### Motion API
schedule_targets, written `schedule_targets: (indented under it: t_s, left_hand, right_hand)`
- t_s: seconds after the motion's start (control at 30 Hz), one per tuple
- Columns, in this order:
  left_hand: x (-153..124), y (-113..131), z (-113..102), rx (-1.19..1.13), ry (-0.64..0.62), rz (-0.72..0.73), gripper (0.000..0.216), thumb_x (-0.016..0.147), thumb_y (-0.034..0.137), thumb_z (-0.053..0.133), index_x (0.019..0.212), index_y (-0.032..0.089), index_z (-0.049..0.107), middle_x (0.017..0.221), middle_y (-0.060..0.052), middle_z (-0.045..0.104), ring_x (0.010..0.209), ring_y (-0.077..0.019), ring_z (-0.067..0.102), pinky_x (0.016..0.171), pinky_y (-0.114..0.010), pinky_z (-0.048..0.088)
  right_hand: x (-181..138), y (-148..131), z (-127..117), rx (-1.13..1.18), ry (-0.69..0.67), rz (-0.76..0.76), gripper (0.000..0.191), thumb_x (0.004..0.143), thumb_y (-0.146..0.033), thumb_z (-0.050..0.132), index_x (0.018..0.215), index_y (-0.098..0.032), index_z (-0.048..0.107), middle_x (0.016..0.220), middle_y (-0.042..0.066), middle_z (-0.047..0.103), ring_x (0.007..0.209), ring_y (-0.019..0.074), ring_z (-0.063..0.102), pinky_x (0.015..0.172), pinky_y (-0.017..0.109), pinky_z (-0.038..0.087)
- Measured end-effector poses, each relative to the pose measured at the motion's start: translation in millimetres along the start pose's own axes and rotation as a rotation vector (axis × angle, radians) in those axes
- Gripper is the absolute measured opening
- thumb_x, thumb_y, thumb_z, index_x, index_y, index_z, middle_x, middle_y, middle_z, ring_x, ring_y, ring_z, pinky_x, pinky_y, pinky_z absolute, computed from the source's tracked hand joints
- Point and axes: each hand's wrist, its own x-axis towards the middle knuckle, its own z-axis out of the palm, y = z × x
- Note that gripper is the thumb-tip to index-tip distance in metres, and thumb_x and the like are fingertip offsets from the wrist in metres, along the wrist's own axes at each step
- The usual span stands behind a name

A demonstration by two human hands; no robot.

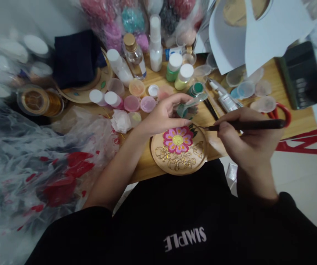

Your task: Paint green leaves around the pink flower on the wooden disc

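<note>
A round wooden disc [162, 162] lies at the table's front edge, bearing a pink flower with a yellow centre, gold outlined scrolls and a patch of dark green leaf. My right hand [249, 143] is closed around a dark-handled paintbrush [260, 125], its tip at the disc's upper right edge. My left hand [169, 114] is curled over the disc's far edge, with a small clear plastic cup [182, 110] holding green paint between its fingers and thumb. Just beyond stands an uncapped jar of green paint [197, 88].
Behind are capped paint bottles [184, 75], a gold-capped bottle [135, 59] and small paint cups [131, 103]. A glue tube [226, 97], red-handled scissors [284, 114] and a black phone-like object [303, 75] lie to the right. Crumpled plastic bags [50, 165] fill the left.
</note>
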Motion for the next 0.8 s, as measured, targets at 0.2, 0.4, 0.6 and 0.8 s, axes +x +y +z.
schedule_targets:
  t_s: [0.2, 0.4, 0.6, 0.8]
  left_hand:
    - [-1, 1, 1, 0.007, -0.012, -0.007, 0.049, 0.069, 0.034, 0.085, 0.109, 0.022, 0.06, 0.116, -0.004, 0.066, 0.118, -0.026, 0.064, 0.104, -0.045, 0.051]
    - [-2, 3, -1, 0.026, -0.034, -0.015, 0.048, 0.071, 0.031, 0.084, 0.11, 0.022, 0.058, 0.117, -0.005, 0.068, 0.116, -0.0248, 0.065, 0.1, -0.041, 0.052]
    - [-2, 3, -3, 0.05, -0.029, -0.015, 0.049, 0.071, 0.028, 0.084, 0.113, 0.023, 0.058, 0.116, -0.004, 0.069, 0.115, -0.0229, 0.067, 0.096, -0.036, 0.055]
    - [-2, 0, -4, 0.056, -0.041, 0.018, 0.051, 0.071, 0.028, 0.084, 0.115, 0.025, 0.057, 0.117, -0.003, 0.069, 0.114, -0.0226, 0.069, 0.097, -0.036, 0.056]
  right_hand:
    - [0, 3, 1, -0.02, 0.04, -0.058, 0.013, 0.073, -0.014, 0.061, 0.066, -0.024, 0.064, 0.054, -0.005, 0.055, 0.049, 0.011, 0.048, 0.047, 0.028, 0.035]
    - [-5, 5, -3, 0.042, 0.102, -0.077, 0.012, 0.076, -0.016, 0.061, 0.068, -0.025, 0.063, 0.054, -0.004, 0.055, 0.049, 0.0115, 0.048, 0.046, 0.028, 0.034]
    - [-9, 10, -5, 0.064, 0.071, -0.082, 0.012, 0.076, -0.016, 0.059, 0.068, -0.023, 0.065, 0.055, -0.005, 0.059, 0.047, 0.0102, 0.051, 0.044, 0.026, 0.036]
    - [-13, 14, -6, 0.107, 0.06, -0.056, 0.01, 0.073, -0.016, 0.061, 0.072, -0.025, 0.066, 0.059, -0.004, 0.063, 0.048, 0.0118, 0.055, 0.044, 0.027, 0.04]
